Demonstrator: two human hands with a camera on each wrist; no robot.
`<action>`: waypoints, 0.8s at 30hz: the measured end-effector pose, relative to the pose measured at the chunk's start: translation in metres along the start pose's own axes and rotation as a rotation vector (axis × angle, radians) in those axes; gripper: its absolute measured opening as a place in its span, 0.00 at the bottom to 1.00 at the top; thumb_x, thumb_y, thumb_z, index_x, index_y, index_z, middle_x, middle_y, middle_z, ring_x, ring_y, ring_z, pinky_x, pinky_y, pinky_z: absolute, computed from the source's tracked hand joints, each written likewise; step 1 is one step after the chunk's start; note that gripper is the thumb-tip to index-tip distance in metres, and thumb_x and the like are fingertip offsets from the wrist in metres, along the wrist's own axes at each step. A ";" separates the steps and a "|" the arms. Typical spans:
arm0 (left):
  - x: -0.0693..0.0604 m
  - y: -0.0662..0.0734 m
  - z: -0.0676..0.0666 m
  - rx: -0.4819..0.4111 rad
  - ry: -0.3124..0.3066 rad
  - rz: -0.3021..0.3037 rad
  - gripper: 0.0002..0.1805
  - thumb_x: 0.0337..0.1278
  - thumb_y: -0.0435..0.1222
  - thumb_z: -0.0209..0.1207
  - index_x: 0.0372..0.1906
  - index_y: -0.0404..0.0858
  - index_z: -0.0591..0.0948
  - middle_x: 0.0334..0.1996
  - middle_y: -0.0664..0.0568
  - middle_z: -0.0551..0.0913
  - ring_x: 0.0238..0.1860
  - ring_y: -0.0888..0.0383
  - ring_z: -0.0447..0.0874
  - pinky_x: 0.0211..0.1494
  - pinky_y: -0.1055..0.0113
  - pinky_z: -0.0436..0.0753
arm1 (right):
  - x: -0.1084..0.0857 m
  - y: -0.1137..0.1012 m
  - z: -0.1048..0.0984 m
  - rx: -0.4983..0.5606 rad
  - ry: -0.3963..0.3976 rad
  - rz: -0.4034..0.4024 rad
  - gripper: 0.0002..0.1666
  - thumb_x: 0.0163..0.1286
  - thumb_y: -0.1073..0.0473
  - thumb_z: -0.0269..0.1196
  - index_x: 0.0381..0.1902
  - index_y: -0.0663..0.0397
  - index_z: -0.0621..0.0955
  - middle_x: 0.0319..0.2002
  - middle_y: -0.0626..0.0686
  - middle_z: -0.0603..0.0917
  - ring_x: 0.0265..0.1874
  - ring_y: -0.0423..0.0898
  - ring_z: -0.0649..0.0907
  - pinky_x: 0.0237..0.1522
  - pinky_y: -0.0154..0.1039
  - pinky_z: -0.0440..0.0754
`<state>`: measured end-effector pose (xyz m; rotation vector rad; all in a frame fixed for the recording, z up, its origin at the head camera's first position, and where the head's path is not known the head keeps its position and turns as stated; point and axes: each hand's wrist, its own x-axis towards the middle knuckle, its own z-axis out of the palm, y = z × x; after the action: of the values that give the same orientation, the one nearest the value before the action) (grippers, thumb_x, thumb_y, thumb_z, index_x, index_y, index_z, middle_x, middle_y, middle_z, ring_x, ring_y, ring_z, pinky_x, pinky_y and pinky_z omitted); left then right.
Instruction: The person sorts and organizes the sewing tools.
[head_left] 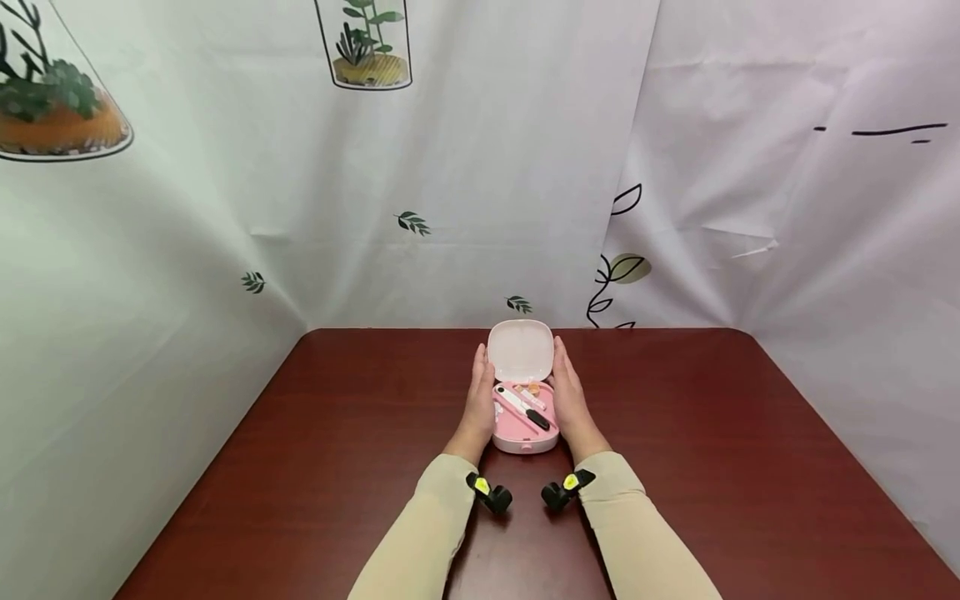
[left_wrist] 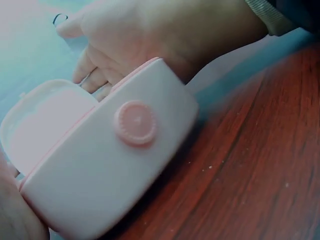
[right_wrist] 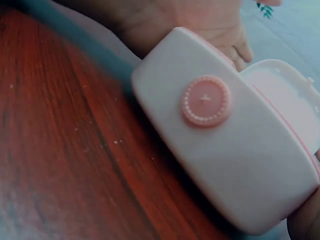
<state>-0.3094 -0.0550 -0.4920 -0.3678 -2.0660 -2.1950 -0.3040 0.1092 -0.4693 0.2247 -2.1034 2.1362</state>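
A small pink-and-white box (head_left: pixel 525 446) stands on the table between the two hands, its pale lid (head_left: pixel 520 350) raised at the back. A slim white tool with a black end (head_left: pixel 537 418) lies slantwise in the pink tray, beside a few small pale and orange pieces too small to identify. Along the box's left side rests the left hand (head_left: pixel 480 404), fingers straight and pointing away. The right hand (head_left: pixel 570 400) lies against the right side in the same way, fingers extended. A round pink button (left_wrist: pixel 136 124) shows on the box's white front in both wrist views.
The dark red-brown wooden table (head_left: pixel 337 467) has rounded far corners. Behind it and at both sides hangs a pale cloth (head_left: pixel 480 167) printed with leaves and plants. Black devices with yellow marks (head_left: pixel 491 493) sit at the wrists.
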 end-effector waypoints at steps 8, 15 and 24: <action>-0.001 -0.004 0.002 0.006 0.060 0.075 0.31 0.81 0.43 0.34 0.81 0.39 0.49 0.80 0.43 0.51 0.79 0.47 0.48 0.79 0.48 0.48 | 0.006 0.025 0.002 -0.007 0.073 -0.149 0.35 0.85 0.44 0.37 0.80 0.56 0.55 0.79 0.58 0.57 0.76 0.53 0.60 0.72 0.57 0.62; -0.005 -0.006 0.004 0.072 0.117 0.156 0.30 0.78 0.39 0.38 0.79 0.36 0.57 0.78 0.44 0.60 0.78 0.48 0.55 0.78 0.49 0.54 | 0.005 0.027 0.001 0.069 0.081 -0.188 0.29 0.86 0.51 0.40 0.77 0.57 0.59 0.74 0.60 0.65 0.71 0.54 0.67 0.72 0.56 0.63; -0.003 0.000 -0.001 0.060 0.161 0.193 0.24 0.78 0.34 0.40 0.71 0.27 0.65 0.69 0.35 0.71 0.71 0.41 0.66 0.74 0.48 0.62 | 0.007 0.018 -0.003 0.076 0.053 -0.146 0.27 0.85 0.53 0.41 0.73 0.63 0.59 0.70 0.63 0.66 0.68 0.56 0.69 0.71 0.57 0.64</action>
<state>-0.3068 -0.0560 -0.4926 -0.3555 -1.9206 -1.9782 -0.3141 0.1119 -0.4860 0.3160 -1.9161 2.1148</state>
